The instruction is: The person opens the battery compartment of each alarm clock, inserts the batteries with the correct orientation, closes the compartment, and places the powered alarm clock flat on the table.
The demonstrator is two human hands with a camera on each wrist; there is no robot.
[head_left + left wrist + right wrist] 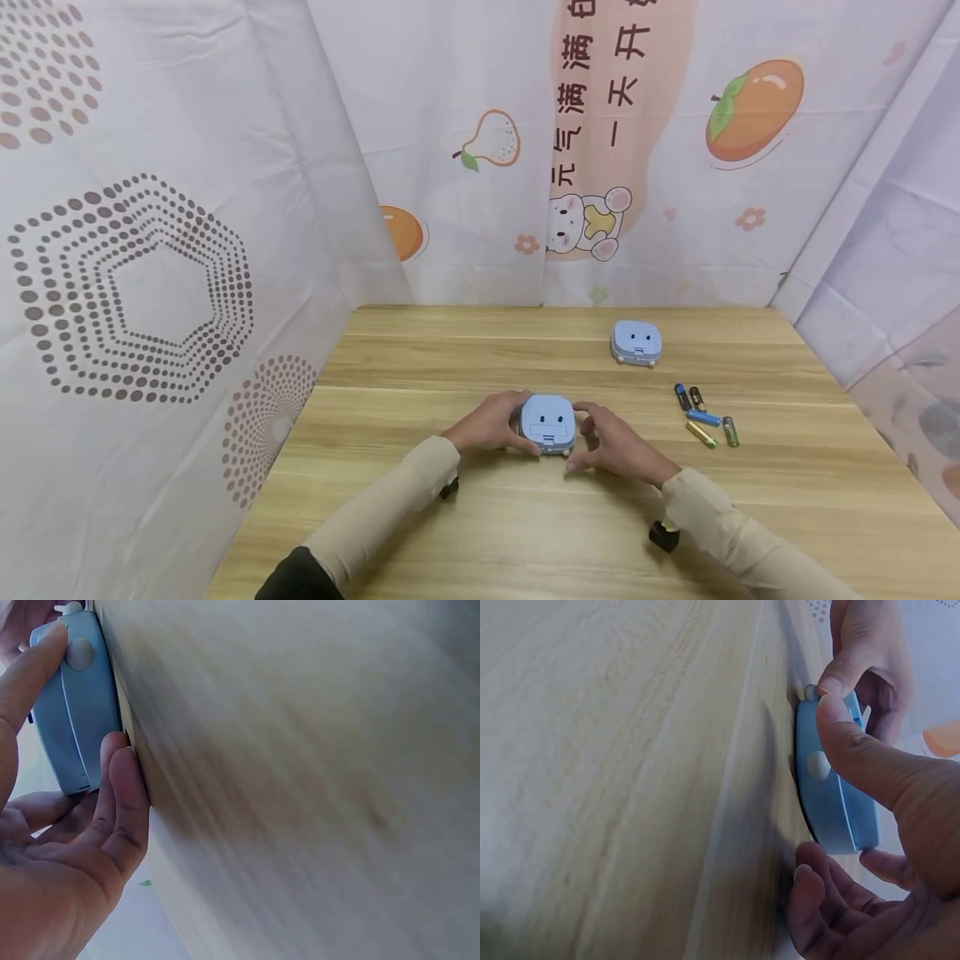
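Observation:
A small light blue case with a simple face on its lid and round pale feet sits on the wooden table, lid down flat. My left hand holds its left side, thumb at the front and fingers toward the back. On the other side, my right hand curves round the case, index finger at the back corner and thumb by the front edge. Both wrist views show the case side-on, low against the table; how firmly the right thumb presses cannot be told.
Behind and to the right stands a second matching blue case. Several loose batteries lie on the right of the table. Printed curtains hang behind it and along the left.

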